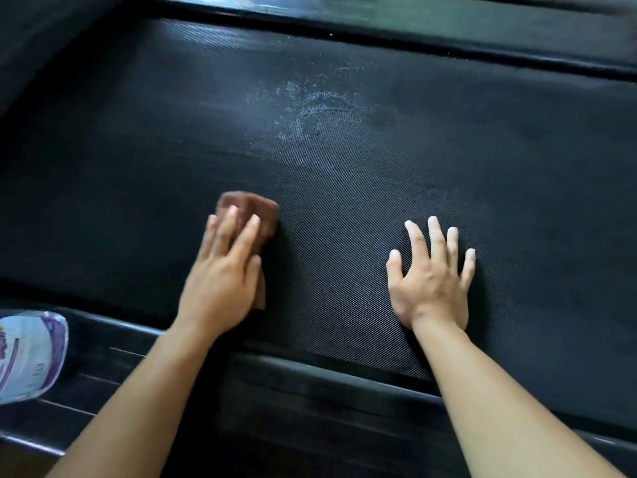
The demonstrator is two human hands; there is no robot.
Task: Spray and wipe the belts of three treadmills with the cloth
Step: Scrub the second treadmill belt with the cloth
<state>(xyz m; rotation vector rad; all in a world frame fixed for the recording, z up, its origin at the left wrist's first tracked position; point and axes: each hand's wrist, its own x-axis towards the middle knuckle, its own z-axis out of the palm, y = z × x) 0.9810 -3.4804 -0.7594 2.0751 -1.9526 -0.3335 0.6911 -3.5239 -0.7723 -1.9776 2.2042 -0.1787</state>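
Observation:
A black textured treadmill belt (362, 160) fills most of the view. A whitish patch of spray droplets (310, 108) lies on it, farther out than both hands. My left hand (224, 270) presses a folded brown cloth (262, 210) flat on the belt with straight fingers. The cloth shows beyond the fingertips and beside the thumb. My right hand (431, 277) lies flat on the belt to the right, fingers spread, holding nothing. A white and purple spray bottle (31, 353) rests on the near side rail at the lower left, partly cut off by the frame edge.
The near black side rail (310, 391) runs below my forearms. The far side rail (396, 25) crosses the top of the view, shiny and dark. A strip of brown floor (20, 464) shows at the bottom left corner.

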